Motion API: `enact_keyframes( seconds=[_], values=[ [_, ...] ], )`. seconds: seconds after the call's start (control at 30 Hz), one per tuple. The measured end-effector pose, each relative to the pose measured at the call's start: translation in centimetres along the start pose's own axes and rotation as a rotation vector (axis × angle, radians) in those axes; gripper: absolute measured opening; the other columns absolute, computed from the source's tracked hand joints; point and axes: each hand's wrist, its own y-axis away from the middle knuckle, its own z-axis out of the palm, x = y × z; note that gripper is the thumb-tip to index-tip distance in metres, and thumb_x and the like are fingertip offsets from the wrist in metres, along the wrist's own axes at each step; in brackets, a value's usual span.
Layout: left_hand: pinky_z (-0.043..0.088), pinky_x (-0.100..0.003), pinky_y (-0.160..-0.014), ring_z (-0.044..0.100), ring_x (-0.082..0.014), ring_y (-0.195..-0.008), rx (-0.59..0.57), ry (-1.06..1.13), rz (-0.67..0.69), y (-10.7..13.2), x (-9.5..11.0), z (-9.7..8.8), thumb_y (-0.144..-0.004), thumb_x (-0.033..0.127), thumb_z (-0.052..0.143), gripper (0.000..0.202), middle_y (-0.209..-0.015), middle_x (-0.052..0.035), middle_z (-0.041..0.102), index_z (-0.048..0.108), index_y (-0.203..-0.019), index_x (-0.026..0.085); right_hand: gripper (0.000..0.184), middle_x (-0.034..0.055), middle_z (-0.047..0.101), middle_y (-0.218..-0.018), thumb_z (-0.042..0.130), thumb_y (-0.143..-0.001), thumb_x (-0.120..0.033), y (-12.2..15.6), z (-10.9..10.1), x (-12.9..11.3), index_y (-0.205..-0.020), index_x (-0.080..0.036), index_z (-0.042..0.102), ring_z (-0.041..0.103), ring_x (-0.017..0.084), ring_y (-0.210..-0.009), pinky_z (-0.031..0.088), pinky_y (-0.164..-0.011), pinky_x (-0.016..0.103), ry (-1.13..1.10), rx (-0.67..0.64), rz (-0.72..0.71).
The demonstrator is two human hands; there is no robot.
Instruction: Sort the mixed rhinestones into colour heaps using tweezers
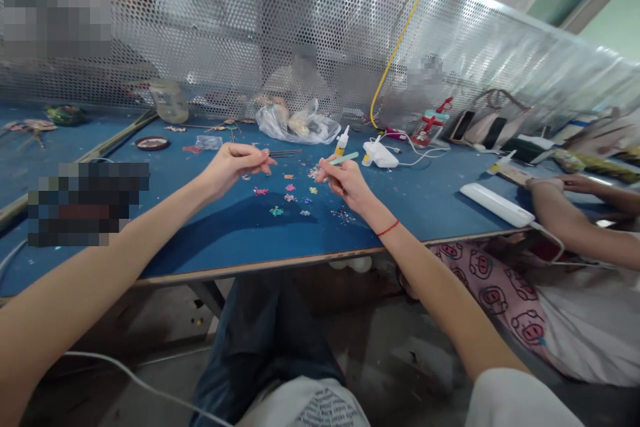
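Note:
My left hand [246, 161], closed in a pinch, is above the blue table. From its fingertips a thin two-pronged metal pin [287, 153] points right. My right hand [346, 181], with a red string round the wrist, is closed on a slim pale green stick-like tool [345, 158]; its working end is hidden by the fingers. Between and below the hands lie small piles of tiny pieces, among them a green pile [277, 211], a pink pile [290, 187] and a yellow pile [313, 190]. A small glue bottle [343, 143] stands just behind my right hand.
Behind are a clear plastic bag [299, 124], a jar [170, 101], a round lid [152, 143] and a white device [383, 154] with a cable. A perforated metal screen [225, 27] rises along the back. At right, a co-worker's arms [570, 207] rest near a white bar-shaped device [496, 205].

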Motion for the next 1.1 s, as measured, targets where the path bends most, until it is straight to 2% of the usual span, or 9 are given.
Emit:
enact_keyframes(
  seconds=[0.13, 0.23, 0.33, 0.4, 0.6, 0.8, 0.9, 0.97, 1.1],
  values=[
    [0.046, -0.02, -0.066, 0.06, -0.0074, -0.066, -0.124, -0.013, -0.041, 0.4, 0.3, -0.8, -0.084, 0.045, 0.082, 0.032, -0.069, -0.0009, 0.074, 0.078, -0.074, 0.015, 0.055, -0.0013, 0.069, -0.062, 0.081, -0.071, -0.071, 0.2, -0.2, -0.4, -0.074, -0.023, 0.055, 0.031, 0.004, -0.033, 0.02, -0.032, 0.025, 0.069, -0.014, -0.022],
    [0.051, -0.023, -0.063, 0.066, -0.0141, -0.065, -0.341, -0.05, -0.091, 1.0, 0.6, 1.2, -0.077, 0.062, 0.083, 0.047, -0.068, -0.007, 0.074, 0.079, -0.071, 0.015, 0.053, -0.0015, 0.068, -0.061, 0.078, -0.075, -0.07, 0.8, -1.3, -0.7, -0.075, -0.022, 0.055, 0.036, 0.005, -0.034, 0.023, -0.034, 0.025, 0.153, -0.023, -0.043],
    [0.056, -0.024, -0.065, 0.072, -0.0182, -0.068, -0.582, -0.103, -0.154, 1.8, 0.8, 3.6, -0.082, 0.061, 0.079, 0.048, -0.071, -0.0119, 0.077, 0.084, -0.086, 0.014, 0.05, -0.0041, 0.058, -0.047, 0.085, -0.071, -0.064, 2.2, -3.4, -0.9, -0.072, -0.022, 0.058, 0.04, 0.008, -0.036, 0.026, -0.037, 0.024, 0.272, -0.078, -0.033],
    [0.056, -0.022, -0.067, 0.074, -0.0179, -0.073, -0.649, -0.115, -0.161, 2.2, 0.8, 4.8, -0.083, 0.056, 0.08, 0.042, -0.075, -0.0126, 0.078, 0.084, -0.083, 0.014, 0.05, -0.0066, 0.048, -0.042, 0.083, -0.074, -0.064, 3.5, -5.0, -0.8, -0.069, -0.021, 0.058, 0.041, 0.008, -0.038, 0.03, -0.042, 0.023, 0.338, -0.087, -0.032],
    [0.05, -0.017, -0.058, 0.061, -0.0078, -0.05, -0.72, -0.126, -0.212, 2.8, 0.7, 5.4, -0.091, 0.043, 0.075, 0.038, -0.06, -0.0065, 0.071, 0.08, -0.066, 0.016, 0.062, -0.0037, 0.052, -0.047, 0.064, -0.081, -0.08, 6.1, -7.0, 0.6, -0.071, -0.02, 0.059, 0.044, 0.009, -0.04, 0.031, -0.042, 0.023, 0.442, -0.063, 0.026],
    [0.053, -0.019, -0.063, 0.066, -0.0118, -0.061, -0.802, -0.124, -0.24, 2.8, 1.0, 5.3, -0.084, 0.041, 0.082, 0.03, -0.064, -0.0078, 0.073, 0.08, -0.067, 0.016, 0.062, -0.0013, 0.059, -0.053, 0.059, -0.084, -0.081, 5.9, -6.1, 1.1, -0.074, -0.02, 0.057, 0.045, 0.009, -0.04, 0.034, -0.043, 0.024, 0.528, -0.076, 0.02],
    [0.053, -0.019, -0.064, 0.068, -0.0129, -0.066, -0.823, -0.126, -0.242, 2.7, 1.0, 5.5, -0.076, 0.035, 0.089, 0.02, -0.074, -0.0074, 0.077, 0.083, -0.082, 0.018, 0.058, -0.0009, 0.061, -0.054, 0.057, -0.089, -0.077, 5.9, -6.1, 0.9, -0.075, -0.02, 0.058, 0.046, 0.01, -0.042, 0.036, -0.047, 0.025, 0.584, -0.095, -0.009],
    [0.052, -0.019, -0.06, 0.066, -0.0126, -0.063, -0.819, -0.123, -0.245, 2.8, 1.0, 5.5, -0.073, 0.037, 0.091, 0.023, -0.074, -0.0068, 0.076, 0.083, -0.084, 0.018, 0.055, -0.0007, 0.062, -0.055, 0.058, -0.091, -0.073, 6.0, -6.2, 0.9, -0.075, -0.021, 0.059, 0.049, 0.012, -0.046, 0.038, -0.051, 0.026, 0.623, -0.109, -0.033],
    [0.048, -0.022, -0.055, 0.053, -0.0103, -0.049, -0.766, -0.116, -0.228, 2.8, 0.9, 5.5, -0.088, 0.057, 0.073, 0.049, -0.048, -0.0042, 0.06, 0.077, -0.059, 0.018, 0.052, -0.0008, 0.06, -0.055, 0.057, -0.094, -0.069, 6.0, -6.0, 0.8, -0.071, -0.022, 0.059, 0.052, 0.014, -0.05, 0.038, -0.058, 0.028, 0.689, -0.132, -0.082]
  ],
)
